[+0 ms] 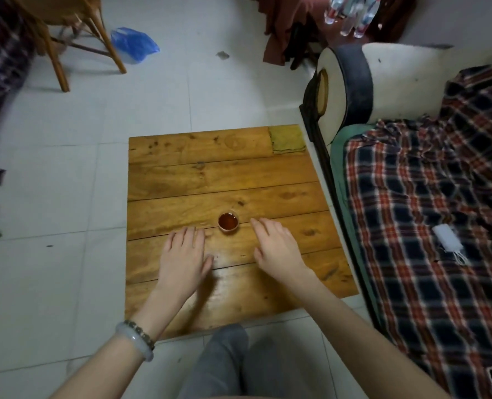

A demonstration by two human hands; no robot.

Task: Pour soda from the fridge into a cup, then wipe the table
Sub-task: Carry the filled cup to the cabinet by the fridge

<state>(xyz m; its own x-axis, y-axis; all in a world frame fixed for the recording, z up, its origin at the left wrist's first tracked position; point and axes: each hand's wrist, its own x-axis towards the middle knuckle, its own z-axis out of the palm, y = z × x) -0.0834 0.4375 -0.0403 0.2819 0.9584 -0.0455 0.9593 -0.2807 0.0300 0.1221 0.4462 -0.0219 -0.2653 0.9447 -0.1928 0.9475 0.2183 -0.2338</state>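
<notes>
Beside the table [181, 174], a plaid-covered sofa [428, 214] stands.

Warm wood tones are set against pale tiles and dark plaid.

The table [181, 174] is seen in honey-brown planks streaked with darker grain and knots, with a yellow-green patch [287, 139] at its far right corner. The contents of the cup [228, 222] are dark reddish-brown. The floor [66, 197] is tiled in pale grey-white. The blanket [426, 226] is checked in navy, red and white. The sofa arm [397, 82] is cream, crossed by a dark blue band [354, 82]. A bright blue bag [134, 44], grey trousers [224, 364] and a milky-white bangle [135, 341] are also shown.
</notes>
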